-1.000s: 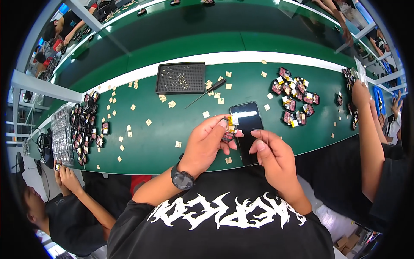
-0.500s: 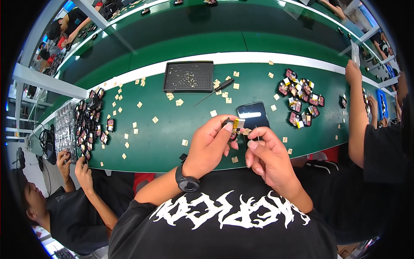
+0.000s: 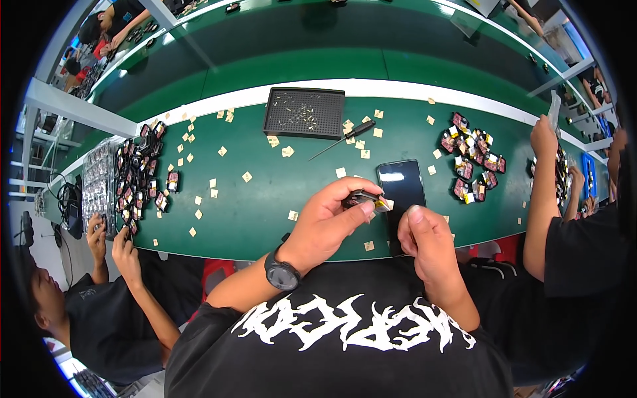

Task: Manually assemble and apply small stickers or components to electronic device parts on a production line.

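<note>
My left hand, with a dark watch on its wrist, grips a small black electronic housing between thumb and fingers. A yellow and silvery piece sticks out of the housing's right side. Apart from it, to the right, my right hand is closed in a pinch, thumb against the fingers; what it holds, if anything, is hidden. Just beyond both hands a dark smartphone lies on the green table.
Beyond lie a black tray of small metal parts and a screwdriver. Similar housings form a right pile and a left pile. Pale paper squares are scattered about. Co-workers' arms reach in from both sides.
My right hand has moved right and slightly down, away from the housing; the thin metal rod in its fingers no longer shows. My left hand has turned the housing. The view has shifted slightly.
</note>
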A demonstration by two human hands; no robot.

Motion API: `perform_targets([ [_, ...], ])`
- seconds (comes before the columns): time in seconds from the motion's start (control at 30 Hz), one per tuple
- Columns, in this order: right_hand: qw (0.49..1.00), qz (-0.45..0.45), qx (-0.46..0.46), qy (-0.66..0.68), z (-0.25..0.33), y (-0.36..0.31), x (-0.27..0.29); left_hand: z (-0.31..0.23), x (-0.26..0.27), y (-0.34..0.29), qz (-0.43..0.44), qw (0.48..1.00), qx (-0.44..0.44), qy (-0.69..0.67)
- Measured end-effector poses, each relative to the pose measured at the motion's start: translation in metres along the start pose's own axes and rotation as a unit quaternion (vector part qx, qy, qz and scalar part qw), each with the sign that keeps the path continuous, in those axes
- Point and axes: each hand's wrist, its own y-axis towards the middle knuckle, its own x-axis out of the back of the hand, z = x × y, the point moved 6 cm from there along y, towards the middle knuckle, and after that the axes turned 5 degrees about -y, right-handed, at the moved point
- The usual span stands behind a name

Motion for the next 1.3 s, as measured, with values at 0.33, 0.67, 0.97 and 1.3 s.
perform_targets([
  [0.33, 1.000, 0.001, 0.009, -0.022, 0.023, 0.004, -0.028, -0.003, 0.004, -0.003, 0.003, 1.000, -0.006, 0.005],
  [0.67, 1.000, 0.013, -0.012, -0.016, 0.016, -0.002, -0.034, 0.001, 0.007, -0.002, -0.017, 0.998, 0.061, -0.014],
  [0.97, 0.992, 0.066, -0.076, 0.072, 0.006, 0.009, -0.040, -0.006, 0.004, -0.005, 0.015, 0.989, -0.041, 0.145],
  [1.3, 0.987, 0.055, -0.106, 0.108, 0.005, 0.012, -0.039, -0.015, 0.007, -0.008, 0.052, 0.974, -0.030, 0.220],
])
